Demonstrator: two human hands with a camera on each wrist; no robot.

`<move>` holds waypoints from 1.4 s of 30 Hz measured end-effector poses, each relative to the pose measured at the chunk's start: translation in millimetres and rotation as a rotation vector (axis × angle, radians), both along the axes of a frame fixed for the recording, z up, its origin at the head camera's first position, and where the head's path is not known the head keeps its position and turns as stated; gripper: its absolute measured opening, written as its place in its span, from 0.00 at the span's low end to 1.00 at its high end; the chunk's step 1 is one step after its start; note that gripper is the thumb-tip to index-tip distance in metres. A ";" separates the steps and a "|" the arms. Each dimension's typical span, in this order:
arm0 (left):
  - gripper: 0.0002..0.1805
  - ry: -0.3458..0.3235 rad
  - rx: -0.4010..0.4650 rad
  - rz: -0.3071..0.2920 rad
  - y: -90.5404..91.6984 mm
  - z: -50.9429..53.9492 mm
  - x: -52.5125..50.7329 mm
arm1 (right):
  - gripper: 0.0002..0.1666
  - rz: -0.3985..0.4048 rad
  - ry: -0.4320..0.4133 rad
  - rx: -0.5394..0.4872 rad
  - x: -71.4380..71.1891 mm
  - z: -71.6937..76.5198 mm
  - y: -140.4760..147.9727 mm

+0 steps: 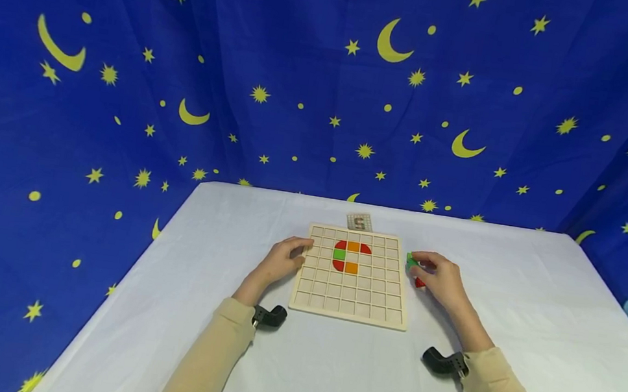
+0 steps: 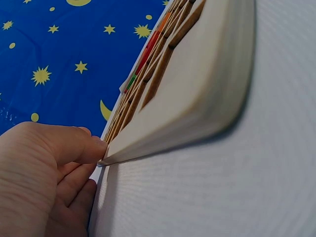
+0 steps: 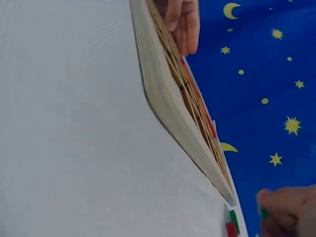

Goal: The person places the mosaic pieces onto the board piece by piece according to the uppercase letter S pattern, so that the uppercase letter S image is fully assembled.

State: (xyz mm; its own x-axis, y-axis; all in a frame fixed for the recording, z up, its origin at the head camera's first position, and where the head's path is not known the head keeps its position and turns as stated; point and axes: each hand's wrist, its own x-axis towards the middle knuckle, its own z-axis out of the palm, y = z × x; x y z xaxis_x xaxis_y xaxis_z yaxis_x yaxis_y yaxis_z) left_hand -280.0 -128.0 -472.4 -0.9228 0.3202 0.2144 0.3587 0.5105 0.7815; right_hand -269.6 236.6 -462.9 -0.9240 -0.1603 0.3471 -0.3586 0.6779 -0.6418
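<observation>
A pale wooden grid board (image 1: 349, 310) lies on the table. Near its top left, red, orange and green tiles form a curved figure, among them a green tile (image 1: 339, 254) and an orange tile (image 1: 351, 268). My left hand (image 1: 281, 259) rests against the board's left edge, with thumb and fingertips touching the rim in the left wrist view. Just off the board's right side, my right hand (image 1: 440, 280) pinches a green tile (image 3: 264, 213). Beneath that hand lie another green tile (image 3: 234, 221) and a red tile (image 3: 231, 229), partly hidden in the head view.
A small card (image 1: 359, 222) bearing a gridded figure lies behind the board's far edge. White cloth (image 1: 345, 376) covers the table, and a blue curtain with stars and moons (image 1: 328, 80) hangs behind it. Each wrist wears a black camera mount (image 1: 271, 317).
</observation>
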 end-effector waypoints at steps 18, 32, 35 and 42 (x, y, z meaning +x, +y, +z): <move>0.24 -0.005 0.004 0.003 -2.1 -1.9 -0.4 | 0.19 0.124 -0.051 -0.132 3.3 25.1 -61.2; 0.24 -0.007 0.002 0.010 0.5 -0.8 -1.1 | 0.16 0.202 -0.024 -0.030 2.7 -3.0 -85.0; 0.24 -0.009 0.002 0.014 0.8 -0.3 -0.7 | 0.15 0.205 -0.005 -0.005 2.6 -6.0 -84.4; 0.24 -0.012 -0.001 0.015 1.2 1.3 0.9 | 0.16 0.215 0.012 0.010 2.2 -9.1 -84.0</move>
State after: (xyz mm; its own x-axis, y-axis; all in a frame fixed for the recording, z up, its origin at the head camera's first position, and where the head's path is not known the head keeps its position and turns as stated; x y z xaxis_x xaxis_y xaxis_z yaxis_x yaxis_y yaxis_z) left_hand -279.2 -126.8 -471.0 -0.9298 0.3069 0.2031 0.3419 0.5163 0.7852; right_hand -267.4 152.7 -472.0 -0.8640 -0.3566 0.3553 -0.5032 0.5911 -0.6304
